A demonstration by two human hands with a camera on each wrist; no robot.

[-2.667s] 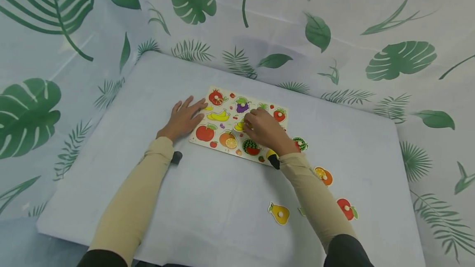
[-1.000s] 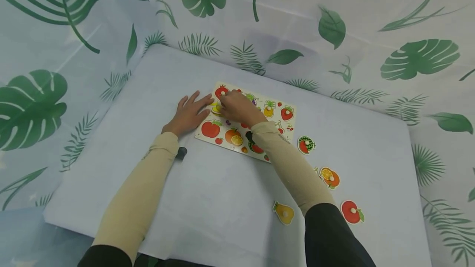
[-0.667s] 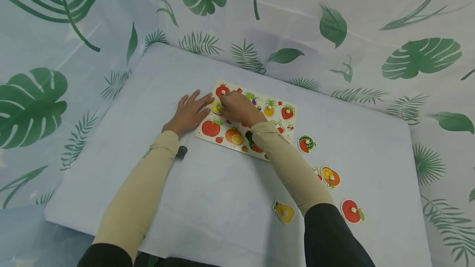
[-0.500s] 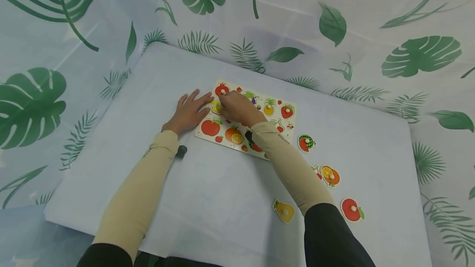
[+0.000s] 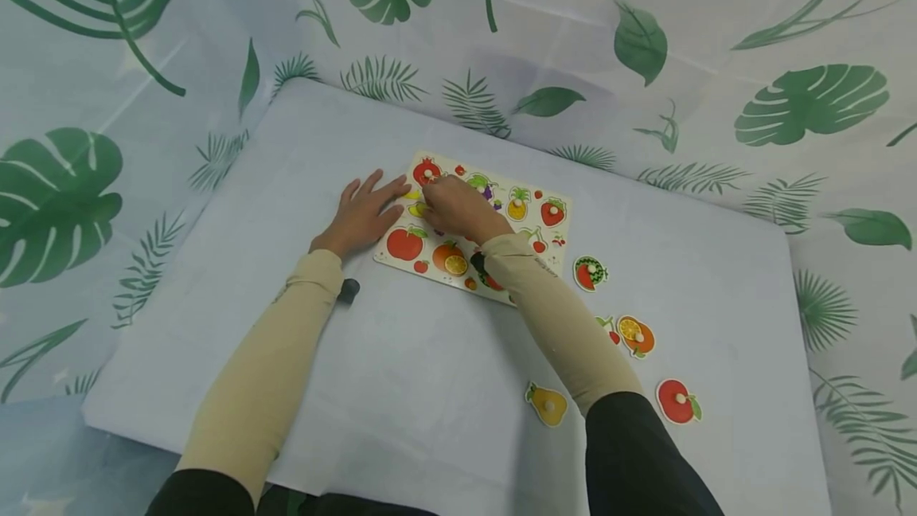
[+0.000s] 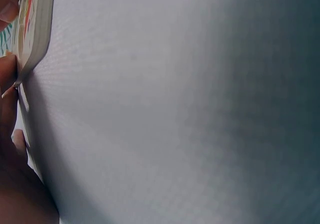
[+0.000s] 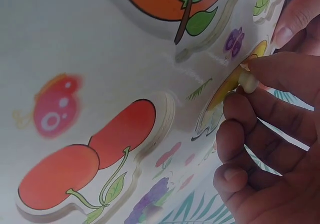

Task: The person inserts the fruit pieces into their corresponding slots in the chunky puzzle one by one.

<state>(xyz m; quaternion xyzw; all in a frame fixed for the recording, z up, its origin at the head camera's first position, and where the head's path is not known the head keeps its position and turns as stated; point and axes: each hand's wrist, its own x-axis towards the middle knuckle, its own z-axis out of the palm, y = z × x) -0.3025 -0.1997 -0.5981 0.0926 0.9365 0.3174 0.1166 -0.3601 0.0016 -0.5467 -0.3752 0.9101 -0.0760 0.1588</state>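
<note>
A fruit puzzle board (image 5: 505, 185) lies on the white table. My left hand (image 5: 360, 217) rests at its left edge with fingers spread; in the left wrist view, fingertips (image 6: 7, 71) touch the board's side. The right hand (image 5: 462, 208) is over the left part of the board, by the banana picture. In the right wrist view, thumb and forefinger pinch the pale knob (image 7: 247, 82) of a yellow banana puzzle piece (image 7: 230, 88), which lies at the board's surface. The other right fingers are curled. From the head view, the right hand hides most of that piece.
Loose knobbed pieces lie right of the board: watermelon (image 5: 591, 272), orange (image 5: 636, 336), apple (image 5: 679, 401) and pear (image 5: 547, 404). A cherry piece (image 5: 611, 330) is partly behind the right sleeve. On the board, the pineapple (image 5: 518, 207) and strawberry (image 5: 553, 212) pieces show knobs. A leaf-patterned cloth (image 5: 544, 46) stands behind.
My right hand has moved left across the board, from its middle to the banana picture, carrying the yellow piece. For the last second it has barely moved. The left hand stays at the edge.
</note>
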